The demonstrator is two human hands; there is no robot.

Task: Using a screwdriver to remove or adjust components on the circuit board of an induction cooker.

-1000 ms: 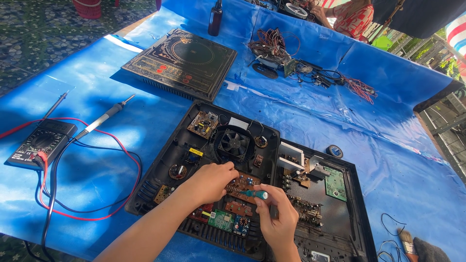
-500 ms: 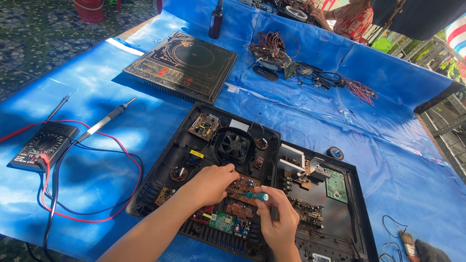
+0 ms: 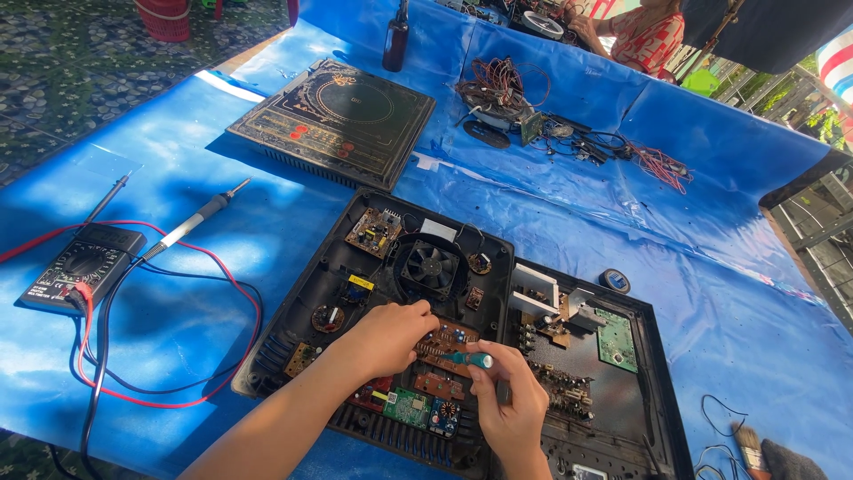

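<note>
The person's left hand [image 3: 384, 336] lay on the brown circuit board [image 3: 442, 342] inside the open black cooker base [image 3: 293, 320], fingers curled together and pressing on the board's left part. The right hand [image 3: 513, 402] sat just to the right of that board, its thumb and forefinger pinching a green-handled screwdriver [image 3: 468, 359] whose shaft reached left onto the board toward the left hand's fingertips. The board itself rested in the near middle of the base, directly below the round cooling fan [image 3: 432, 267] and just above a small green board [image 3: 408, 406].

To the right of the brown board, in a second open black base [image 3: 658, 373], lay a green circuit board [image 3: 616, 339]. Well to the left of the board, out on the blue tarp [image 3: 693, 204], sat a black multimeter [image 3: 82, 266] with red and black leads, and a soldering iron [image 3: 191, 220] beside it. Beyond the fan, farther up the tarp, lay a closed induction cooker [image 3: 336, 120], with a tangle of wired parts [image 3: 506, 98] to its right.
</note>
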